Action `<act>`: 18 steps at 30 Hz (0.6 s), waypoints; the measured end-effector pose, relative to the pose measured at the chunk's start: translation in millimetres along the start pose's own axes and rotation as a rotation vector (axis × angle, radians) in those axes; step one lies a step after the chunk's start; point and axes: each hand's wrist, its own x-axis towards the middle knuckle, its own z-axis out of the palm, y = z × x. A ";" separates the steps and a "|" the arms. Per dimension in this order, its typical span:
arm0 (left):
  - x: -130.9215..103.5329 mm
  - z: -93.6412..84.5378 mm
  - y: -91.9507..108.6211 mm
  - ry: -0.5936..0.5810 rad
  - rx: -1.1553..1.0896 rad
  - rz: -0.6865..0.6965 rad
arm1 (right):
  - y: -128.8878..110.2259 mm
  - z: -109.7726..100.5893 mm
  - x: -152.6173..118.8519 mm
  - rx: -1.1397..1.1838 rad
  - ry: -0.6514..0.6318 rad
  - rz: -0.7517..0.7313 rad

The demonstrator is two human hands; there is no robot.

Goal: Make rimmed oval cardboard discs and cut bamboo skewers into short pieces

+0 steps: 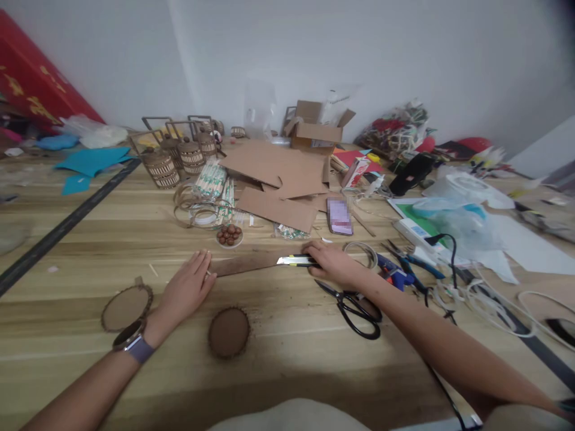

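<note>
A flat brown strip [245, 263] lies across the wooden table between my hands. My left hand [188, 284], wearing a watch, holds the strip's left end between thumb and fingers. At the other end, a utility knife [294, 260] with its blade out points left, touching or overlapping the strip. My right hand [332, 263] is closed over its handle; the fingertips are partly hidden. Below sits a round brown disc [229, 333] with a beaded-looking edge. A similar disc [127, 308] with a small tab is beside my left wrist. Black scissors [354, 310] lie below my right forearm.
A dish of brown beads [229, 235], cardboard sheets [278, 170] and a phone [339, 216] lie beyond my hands. Small lidded baskets [162, 167] stand back left. Pliers [413, 260], a blue glue gun [395, 273] and cables [494, 308] crowd the right.
</note>
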 end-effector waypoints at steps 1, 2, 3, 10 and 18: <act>0.4 1.4 0.2 0.004 -0.009 0.013 | 1.6 -0.3 1.7 -0.004 0.004 0.009; 0.9 2.8 0.5 0.008 -0.021 0.026 | 3.4 -0.4 3.6 -0.010 0.004 0.016; 1.5 4.2 0.9 0.013 -0.032 0.038 | 5.4 -0.5 5.8 -0.019 0.002 0.022; 1.6 11.0 -1.7 0.021 -0.070 0.058 | 22.1 -4.1 15.2 -0.086 -0.045 0.065; 2.2 2.2 -1.5 -0.063 -0.219 0.221 | 39.3 -0.6 12.1 -0.075 -0.029 0.169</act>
